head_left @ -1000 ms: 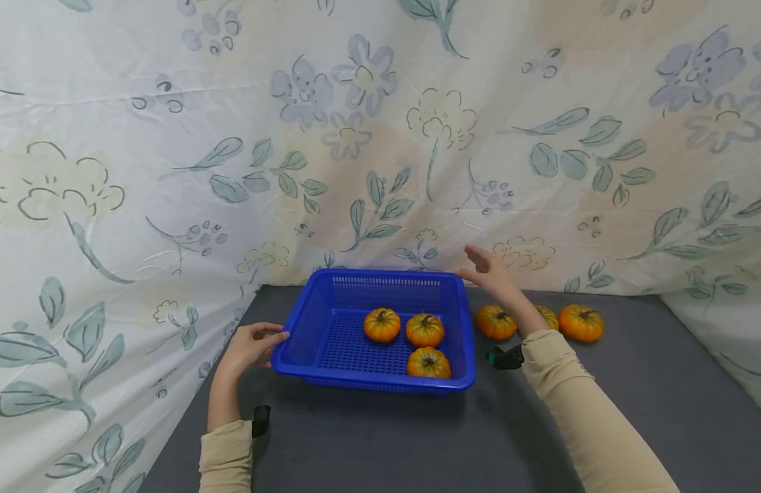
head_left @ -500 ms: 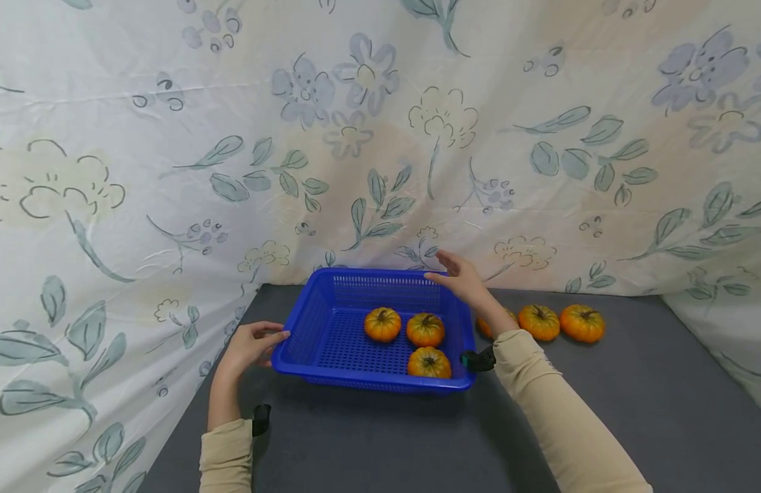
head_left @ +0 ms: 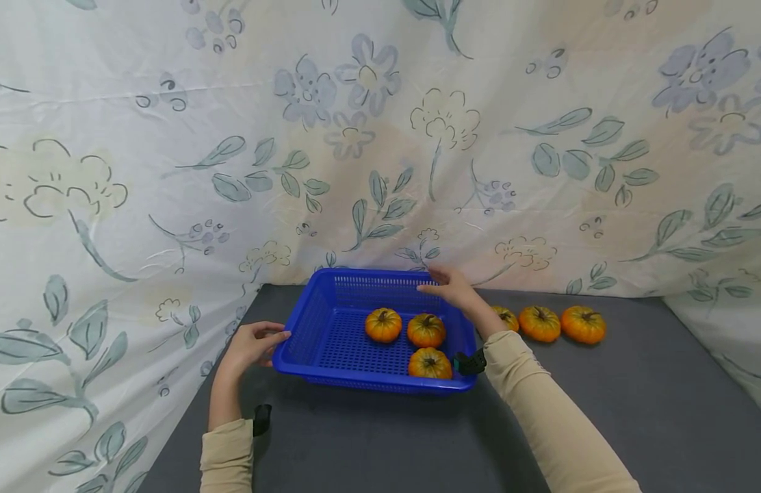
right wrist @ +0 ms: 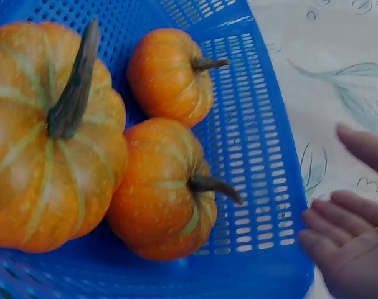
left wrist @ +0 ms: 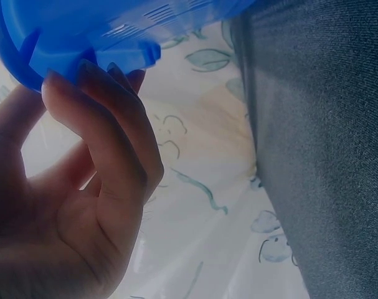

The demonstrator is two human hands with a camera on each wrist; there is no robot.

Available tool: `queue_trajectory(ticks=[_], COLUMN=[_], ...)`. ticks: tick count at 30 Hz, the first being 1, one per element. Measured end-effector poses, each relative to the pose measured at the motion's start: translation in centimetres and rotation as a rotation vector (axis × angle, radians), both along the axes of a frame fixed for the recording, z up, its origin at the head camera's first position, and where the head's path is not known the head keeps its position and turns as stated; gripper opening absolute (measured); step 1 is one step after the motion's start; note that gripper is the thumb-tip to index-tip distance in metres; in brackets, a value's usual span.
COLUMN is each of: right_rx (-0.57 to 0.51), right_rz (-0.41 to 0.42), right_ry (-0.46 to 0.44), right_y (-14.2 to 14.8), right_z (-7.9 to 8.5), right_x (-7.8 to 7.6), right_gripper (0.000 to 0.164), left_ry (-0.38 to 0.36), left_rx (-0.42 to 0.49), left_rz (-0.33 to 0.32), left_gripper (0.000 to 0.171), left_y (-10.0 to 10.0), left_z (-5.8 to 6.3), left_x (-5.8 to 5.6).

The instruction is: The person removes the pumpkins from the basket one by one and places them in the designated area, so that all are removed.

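A blue plastic basket (head_left: pixel 356 376) with slotted walls holds three small orange pumpkins: one near the middle (head_left: pixel 383 325), one to its right (head_left: pixel 426 331), and one by the front wall (head_left: pixel 430 363). My left hand (head_left: pixel 251 348) grips the basket's left rim; in the left wrist view its curled fingers (left wrist: pixel 108 131) are under the blue edge. Over the basket's back right part, my right hand (head_left: pixel 456 289) has its fingers extended and holds nothing. The right wrist view puts its fingertips (right wrist: pixel 316 227) beside the basket rim; I cannot tell whether they touch it.
To the right of the basket, three more pumpkins stand in a row: left (head_left: pixel 506 318), partly behind my right arm, middle (head_left: pixel 539 324) and right (head_left: pixel 583 324). The dark grey table (head_left: pixel 356 445) ends at a floral curtain (head_left: pixel 380 137) behind and to the sides.
My right hand has moved left, from beyond the basket's back right corner to over its back right part, and then slightly lower. My left hand, basket and pumpkins have stayed put.
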State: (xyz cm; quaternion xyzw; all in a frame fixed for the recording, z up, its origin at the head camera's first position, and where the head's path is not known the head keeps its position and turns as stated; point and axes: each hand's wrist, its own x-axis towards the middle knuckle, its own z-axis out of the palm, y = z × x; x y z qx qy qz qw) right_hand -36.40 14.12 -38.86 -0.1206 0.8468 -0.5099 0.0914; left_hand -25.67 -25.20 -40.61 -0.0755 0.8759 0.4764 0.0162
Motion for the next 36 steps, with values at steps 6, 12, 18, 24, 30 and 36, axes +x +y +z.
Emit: queue_trajectory(ticks=[6,12,18,24,30,36], right_rx=[0.112,0.159,0.221,0.281,0.268,0.275], right_rz=[0.029,0.057,0.059,0.042,0.054,0.066], right_ry=[-0.122,-0.142,-0.187,-0.207,-0.217,-0.231], right_y=[-0.3,-0.6,-1.0,-1.2,-1.4,-1.5], right_z=[0.2,-0.5,-0.6,-0.8,-1.0,-1.4], right_x=[0.6,0.7,1.2,1.5,1.7,1.7], right_gripper=[0.070,0.070,0.069,0.068,0.064,0.066], left_ry=[0.003,0.003,0.013,0.018,0.020,0.022], left_rx=[-0.002,-0.005,-0.004,0.001,0.021,0.035], left_rz=[0.006,0.007,-0.003,-0.007,-0.015,-0.023], left_gripper=[0.045,0.045,0.046,0.045,0.046,0.047], left_y=[0.1,0.1,0.1,0.1,-0.1,-0.2], left_z=[-0.1,-0.2,-0.1,-0.1,-0.2,-0.3], left_x=[-0.1,0.1,0.1,0.0,-0.1,-0.1])
